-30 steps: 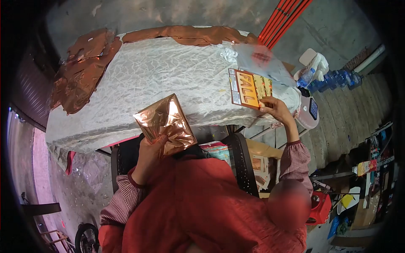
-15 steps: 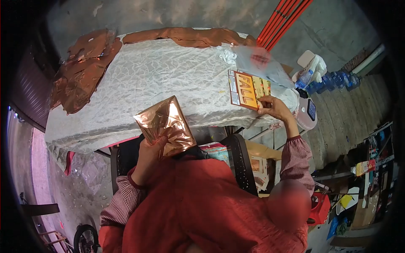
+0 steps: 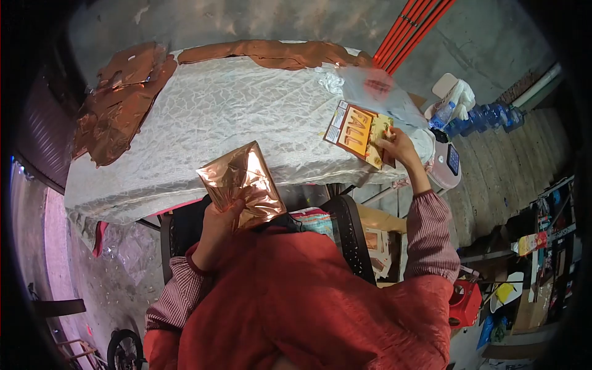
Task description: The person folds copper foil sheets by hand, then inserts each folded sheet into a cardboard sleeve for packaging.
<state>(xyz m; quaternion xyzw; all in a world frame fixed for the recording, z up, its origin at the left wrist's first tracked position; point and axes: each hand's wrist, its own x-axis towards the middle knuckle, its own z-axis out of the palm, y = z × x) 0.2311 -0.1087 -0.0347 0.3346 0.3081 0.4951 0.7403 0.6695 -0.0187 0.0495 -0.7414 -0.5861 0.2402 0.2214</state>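
Note:
My left hand (image 3: 217, 227) grips the lower edge of a flat, folded copper foil packet (image 3: 248, 179), held over my lap at the table's near edge. At the right side of the table, my right hand (image 3: 399, 147) pinches a printed card (image 3: 353, 128) by its right edge. "FALL" stands in balloon-style letters on its orange and yellow face. The card is tilted over the white patterned tablecloth (image 3: 234, 105). Just beyond it is a clear plastic bag (image 3: 376, 86) with red print.
Flat copper foil sheets lie in a pile (image 3: 123, 105) at the table's left end and in a strip (image 3: 265, 52) along the far edge. Red poles (image 3: 410, 37) lean behind. To the right are a pink device (image 3: 445, 166) with a dark screen and large blue water bottles (image 3: 484, 118).
My right hand has drawn the card slightly up and tilted it, and more of its yellow right part shows. The left hand and foil packet have stayed in place.

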